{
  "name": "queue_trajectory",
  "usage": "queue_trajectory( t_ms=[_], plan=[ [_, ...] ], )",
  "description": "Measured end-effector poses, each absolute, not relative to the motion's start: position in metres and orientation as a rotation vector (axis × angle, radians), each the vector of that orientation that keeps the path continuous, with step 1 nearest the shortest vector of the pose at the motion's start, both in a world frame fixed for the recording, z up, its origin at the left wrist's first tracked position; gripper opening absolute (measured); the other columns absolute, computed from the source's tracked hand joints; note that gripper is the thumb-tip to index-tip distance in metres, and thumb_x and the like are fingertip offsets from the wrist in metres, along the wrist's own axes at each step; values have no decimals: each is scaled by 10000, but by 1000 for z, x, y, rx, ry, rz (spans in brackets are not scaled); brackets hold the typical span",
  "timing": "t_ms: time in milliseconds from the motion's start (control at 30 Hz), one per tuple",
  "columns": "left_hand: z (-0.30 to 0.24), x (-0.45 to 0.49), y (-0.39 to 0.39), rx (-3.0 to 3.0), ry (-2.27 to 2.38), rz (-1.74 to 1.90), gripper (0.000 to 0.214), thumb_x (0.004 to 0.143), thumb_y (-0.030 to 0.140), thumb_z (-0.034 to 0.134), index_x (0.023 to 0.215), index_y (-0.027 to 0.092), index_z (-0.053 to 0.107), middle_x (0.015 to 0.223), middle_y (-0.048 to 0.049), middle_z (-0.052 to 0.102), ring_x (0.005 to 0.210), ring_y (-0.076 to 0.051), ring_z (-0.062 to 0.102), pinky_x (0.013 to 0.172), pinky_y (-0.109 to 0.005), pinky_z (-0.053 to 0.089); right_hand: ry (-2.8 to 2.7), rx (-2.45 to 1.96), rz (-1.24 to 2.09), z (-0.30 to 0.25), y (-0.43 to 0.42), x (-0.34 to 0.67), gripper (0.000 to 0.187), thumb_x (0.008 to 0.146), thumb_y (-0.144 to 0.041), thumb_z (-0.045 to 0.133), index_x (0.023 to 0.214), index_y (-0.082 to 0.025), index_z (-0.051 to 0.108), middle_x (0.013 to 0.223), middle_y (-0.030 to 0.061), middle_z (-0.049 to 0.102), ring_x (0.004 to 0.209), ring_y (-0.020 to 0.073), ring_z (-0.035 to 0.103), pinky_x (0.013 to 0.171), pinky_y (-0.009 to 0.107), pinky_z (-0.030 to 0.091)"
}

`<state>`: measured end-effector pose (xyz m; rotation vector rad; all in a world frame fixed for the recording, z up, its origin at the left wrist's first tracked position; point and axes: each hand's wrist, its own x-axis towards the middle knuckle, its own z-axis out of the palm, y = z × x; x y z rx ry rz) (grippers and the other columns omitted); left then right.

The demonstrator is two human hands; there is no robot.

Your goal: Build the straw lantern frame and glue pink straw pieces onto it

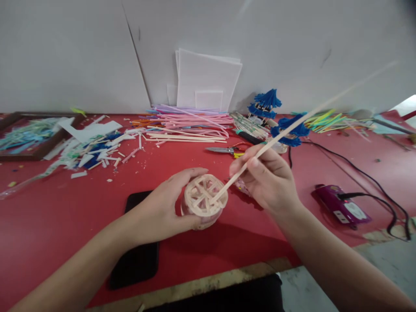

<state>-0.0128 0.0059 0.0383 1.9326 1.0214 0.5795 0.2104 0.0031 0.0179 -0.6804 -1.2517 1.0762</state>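
Note:
A small round cup-like piece, topped by a pale ring with crossing spokes, is gripped from its left side by my left hand, thumb in front and fingers behind. My right hand pinches a long, thin cream-coloured strip. The strip's lower end meets the spoked top near its right side; the far end slants up to the right and blurs. Scissors lie just beyond my right hand, partly covered by it. A small pinkish thing shows beneath that hand, too hidden to name.
A black phone lies under my left forearm. Pink and cream strips are piled at the back, with scraps at left. A purple box with a black cord sits right. Blue fringed models stand behind, near white sheets.

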Motion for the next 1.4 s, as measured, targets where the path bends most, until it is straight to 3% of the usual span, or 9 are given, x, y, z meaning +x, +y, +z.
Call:
queue_trajectory(
  t_ms=[200,333,467,667,733,833,933,1133,1400],
  plan=[
    [29,-17,3,1899,1109,578,820,632,414,827,1363,258,491,1387,-105,540,1271,-346,497,1095,-458,372,-1067,-785,1034,26,18,226,134,860,-367,671,942,-261,662,569,-57,574,446,84,508,401,212,422],
    [29,-15,1,1867,1106,626,781,595,421,850,1292,252,543,1299,-108,570,1219,-346,519,1074,-458,384,-1110,-844,1001,33,24,234,116,885,-382,644,894,-269,620,606,-54,605,373,64,445,331,208,343],
    [31,-11,1,1850,1112,698,725,549,430,868,1192,232,600,1258,-115,556,1185,-344,528,1058,-439,401,-1124,-864,1036,40,31,231,176,866,-412,663,853,-271,558,666,-56,660,420,74,544,371,201,427],
    [27,-15,0,1754,1071,616,932,498,399,902,1324,241,501,1356,-130,531,1251,-371,491,1081,-482,369,-1172,-819,1143,48,41,214,213,847,-429,673,943,-270,569,720,-63,685,518,75,636,511,204,547],
    [27,-15,2,1586,1005,638,834,575,415,862,1314,235,521,1332,-130,570,1212,-348,538,1017,-433,434,-1217,-819,1133,49,41,209,233,843,-440,674,964,-269,570,737,-60,685,536,77,647,531,207,556],
    [27,-11,8,1384,1034,717,403,785,449,678,1113,216,652,1182,-87,669,1092,-276,613,919,-340,476,-1311,-806,1104,49,39,203,234,857,-451,654,980,-269,572,707,-63,668,512,76,634,510,206,545],
    [28,-5,16,1349,1107,770,231,805,383,637,935,199,686,993,-43,701,982,-232,630,875,-305,471,-1367,-797,1113,50,35,199,233,870,-444,640,997,-260,573,676,-68,657,504,76,632,510,202,549],
    [34,-3,22,1405,1038,739,160,778,350,665,820,196,678,798,-3,646,786,-168,599,743,-255,470,-1356,-758,1228,46,26,189,248,852,-424,667,895,-225,525,749,-31,706,616,111,694,621,248,609],
    [35,-10,17,1372,967,765,206,762,354,718,886,195,677,870,-30,683,828,-175,634,748,-267,505,-1329,-738,1266,32,10,180,186,877,-360,655,878,-203,554,880,16,715,746,129,722,738,280,620]
  ],
)
